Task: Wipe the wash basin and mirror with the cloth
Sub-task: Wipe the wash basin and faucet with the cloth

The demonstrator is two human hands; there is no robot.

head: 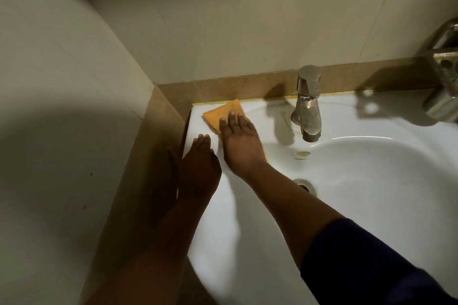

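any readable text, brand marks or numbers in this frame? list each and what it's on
Nothing can be read with confidence.
Small dark printed mark on the wash basin rim, just below the overflow slot and in front of the tap: probably a brand name, too small and blurred to read.
Orange cloth under the right hand: no text visible.
Tap, metal holder at right, wall tiles: no markings visible.

— Which colour is the cloth (224, 113)?
— It is orange-yellow, plain, with no pattern.
— And the wash basin (371, 168)?
— Glossy white. The ledge (163, 116) around it is brown and a little mottled.
— The tap (308, 104)?
— Silver-grey metal, with dull spots.
— The wall (223, 20)?
— Pale cream tiles with thin lines between them. The sleeve (371, 262) is dark navy blue.
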